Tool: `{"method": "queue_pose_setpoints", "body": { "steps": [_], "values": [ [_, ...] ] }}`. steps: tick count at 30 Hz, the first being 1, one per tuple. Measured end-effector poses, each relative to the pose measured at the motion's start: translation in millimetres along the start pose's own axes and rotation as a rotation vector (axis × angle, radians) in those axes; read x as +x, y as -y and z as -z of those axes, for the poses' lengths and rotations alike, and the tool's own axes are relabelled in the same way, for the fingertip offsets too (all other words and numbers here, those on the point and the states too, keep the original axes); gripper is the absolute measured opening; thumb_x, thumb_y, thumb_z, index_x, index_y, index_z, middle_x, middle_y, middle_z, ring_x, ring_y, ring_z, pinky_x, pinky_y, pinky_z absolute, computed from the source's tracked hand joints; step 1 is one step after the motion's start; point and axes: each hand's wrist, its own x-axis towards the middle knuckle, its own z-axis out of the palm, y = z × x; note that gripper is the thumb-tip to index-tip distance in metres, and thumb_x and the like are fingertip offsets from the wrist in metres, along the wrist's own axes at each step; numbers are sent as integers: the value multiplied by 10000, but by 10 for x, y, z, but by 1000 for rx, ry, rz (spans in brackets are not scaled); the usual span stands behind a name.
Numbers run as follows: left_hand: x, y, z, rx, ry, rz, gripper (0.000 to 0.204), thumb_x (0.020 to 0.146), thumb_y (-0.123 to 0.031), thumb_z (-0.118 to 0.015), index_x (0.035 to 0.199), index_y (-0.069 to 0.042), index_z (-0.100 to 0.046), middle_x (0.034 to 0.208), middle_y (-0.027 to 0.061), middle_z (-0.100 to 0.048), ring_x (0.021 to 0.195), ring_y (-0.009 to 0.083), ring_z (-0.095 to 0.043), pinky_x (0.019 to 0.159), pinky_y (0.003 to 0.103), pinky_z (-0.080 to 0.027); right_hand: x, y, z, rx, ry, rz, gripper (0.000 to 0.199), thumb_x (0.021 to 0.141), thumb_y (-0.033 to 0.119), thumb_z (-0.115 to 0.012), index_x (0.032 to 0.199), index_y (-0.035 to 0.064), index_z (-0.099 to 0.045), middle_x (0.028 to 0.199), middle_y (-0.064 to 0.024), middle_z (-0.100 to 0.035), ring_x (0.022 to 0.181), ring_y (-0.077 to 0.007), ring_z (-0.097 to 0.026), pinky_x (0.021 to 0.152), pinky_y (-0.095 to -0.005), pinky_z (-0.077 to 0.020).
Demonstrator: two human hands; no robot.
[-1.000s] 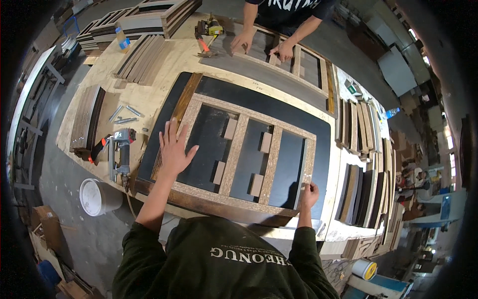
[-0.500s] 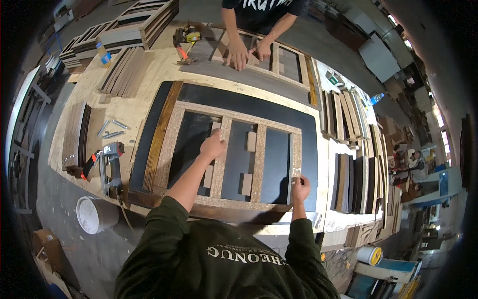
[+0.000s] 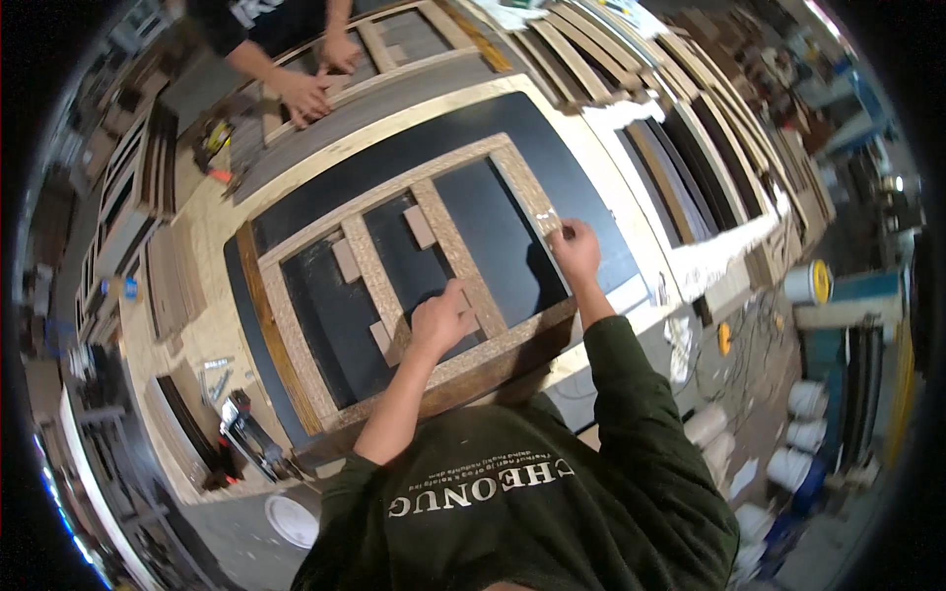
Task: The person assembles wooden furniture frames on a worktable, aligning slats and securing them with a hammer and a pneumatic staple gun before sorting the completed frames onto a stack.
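A ladder-like particleboard frame (image 3: 515, 177) lies on a black panel (image 3: 581, 182) in front of me. Small wood blocks (image 3: 419, 227) sit against its two inner crossbars. My left hand (image 3: 439, 323) reaches over the middle opening, fingers curled at the lower wood block (image 3: 472, 317) beside the right crossbar, which it partly covers. At the frame's right-hand rail, my right hand (image 3: 576, 251) is closed in a pinch. Whatever may be between those fingertips is too small to make out. A dark brown strip (image 3: 278, 345) runs along the frame's left side.
Across the table, a co-worker's hands (image 3: 305, 96) rest on another frame. A nail gun (image 3: 246, 430) and metal staple sticks (image 3: 214, 380) lie at left, near stacked strips (image 3: 168, 281). More boards (image 3: 680, 167) are stacked at right. A white bucket (image 3: 293, 520) stands below.
My left hand has moved from the upper block at the left crossbar to the lower block at the right one. My right hand stays at the right rail. The view has turned.
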Motion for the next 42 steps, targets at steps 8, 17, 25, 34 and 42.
{"method": "queue_pose_setpoints", "body": {
  "steps": [8,17,25,34,42],
  "values": [
    [-761,1056,283,-35,-652,73,314,722,-171,-695,1014,-86,-615,817,84,-617,770,257,-600,715,361,-476,-11,-84,-34,35,-24,54,335,733,286,-610,934,24,-659,872,-154,-622,819,-287,-619,747,-353,-481],
    [-1754,2111,51,278,-753,657,743,817,-572,-512,1386,-118,-365,1399,196,-365,1287,410,-318,1003,631,-230,53,-371,-11,183,111,50,312,782,210,-653,978,-31,-626,935,-123,-614,841,-206,-587,767,-310,-478],
    [-2094,2287,213,93,-1245,656,438,775,-282,-646,1162,-93,-566,1214,173,-519,1125,370,-464,970,522,-314,117,-363,-208,108,90,272,215,809,186,-582,866,-12,-642,701,-66,-595,636,-138,-526,602,-292,-434],
    [-3431,3568,320,-60,-1239,1244,512,821,-301,-619,1250,-45,-505,1201,203,-526,1134,390,-463,973,499,-343,62,-302,-122,-2,107,268,302,824,221,-576,966,-43,-610,869,-155,-597,802,-272,-569,755,-369,-451],
    [-2705,2739,168,253,-948,1177,696,808,-353,-598,1402,-127,-317,1237,131,-501,1160,320,-457,1038,497,-264,102,-398,-89,-81,4,323,259,806,194,-569,940,-14,-645,779,-119,-648,706,-214,-613,674,-322,-482]
  ]
}}
